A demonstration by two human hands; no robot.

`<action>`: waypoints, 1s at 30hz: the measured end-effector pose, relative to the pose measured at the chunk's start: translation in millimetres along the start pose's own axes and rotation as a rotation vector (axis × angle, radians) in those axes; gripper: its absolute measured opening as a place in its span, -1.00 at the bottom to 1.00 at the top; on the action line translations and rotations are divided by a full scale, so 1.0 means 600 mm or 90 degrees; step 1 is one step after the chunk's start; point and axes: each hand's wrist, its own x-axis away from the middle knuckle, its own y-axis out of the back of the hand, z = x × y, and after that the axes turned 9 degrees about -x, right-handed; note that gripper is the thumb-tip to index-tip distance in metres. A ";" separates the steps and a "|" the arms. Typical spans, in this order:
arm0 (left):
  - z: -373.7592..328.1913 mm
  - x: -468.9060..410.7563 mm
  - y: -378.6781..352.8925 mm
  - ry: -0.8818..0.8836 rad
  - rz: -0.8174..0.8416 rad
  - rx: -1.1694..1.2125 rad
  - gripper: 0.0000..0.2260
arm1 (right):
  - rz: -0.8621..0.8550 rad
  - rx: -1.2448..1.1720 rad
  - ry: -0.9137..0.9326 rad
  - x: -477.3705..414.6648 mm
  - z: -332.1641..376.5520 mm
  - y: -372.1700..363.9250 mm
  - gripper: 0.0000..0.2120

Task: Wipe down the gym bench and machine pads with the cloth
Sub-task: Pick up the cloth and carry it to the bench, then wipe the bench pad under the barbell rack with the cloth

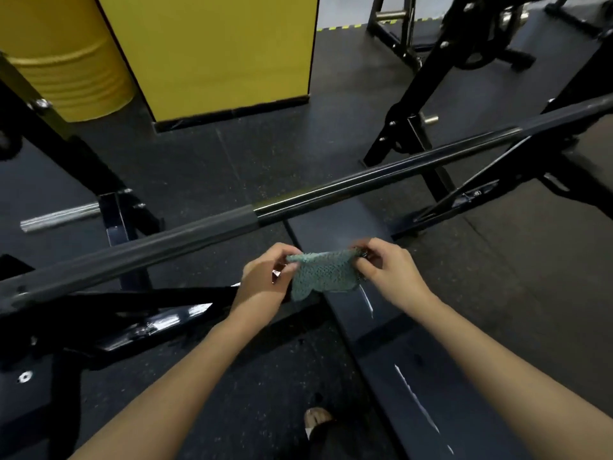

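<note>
Nearest, low between the two forearms, a foot (316, 416) on the dark rubber floor (497, 260). Further out, left grip (265, 277) and right grip (388, 270), level with each other, wrists turned inward, each pinching an upper corner of the teal cloth (321, 273) between thumb and curled fingers. Closed on the cloth, then, both of them, neither clearly nearer the work. Cloth stretched flat between the grips, lower edge hanging free. Directly beneath and just beyond the grips, the bench (381, 343): dark padding, long axis running from beside the right forearm away toward the upper left, passing under the cloth. Cloth held above the pad, apparently not touching it. Judged: spreading or squaring the cloth ahead of a pass, no wiping under way; next, lowering it straight down and stroking along that long axis. Just past the grips, barbell (298, 197) lying crosswise over the bench, likely to limit a long forward stroke. Far beyond and left of the left grip, yellow pillar (215, 54) and yellow drum (59, 54).
</note>
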 end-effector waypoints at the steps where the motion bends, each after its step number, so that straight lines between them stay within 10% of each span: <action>1: 0.018 -0.014 -0.012 -0.004 -0.014 0.003 -0.83 | 0.004 -0.007 0.009 -0.020 -0.018 -0.010 -0.81; 17: 0.205 -0.210 -0.165 -0.215 -0.181 -0.008 -0.86 | -0.029 0.014 0.203 -0.255 -0.204 -0.085 -0.87; 30: 0.253 -0.358 -0.177 -0.067 -0.147 -0.083 -0.92 | 0.054 0.139 0.009 -0.467 -0.227 -0.138 -0.78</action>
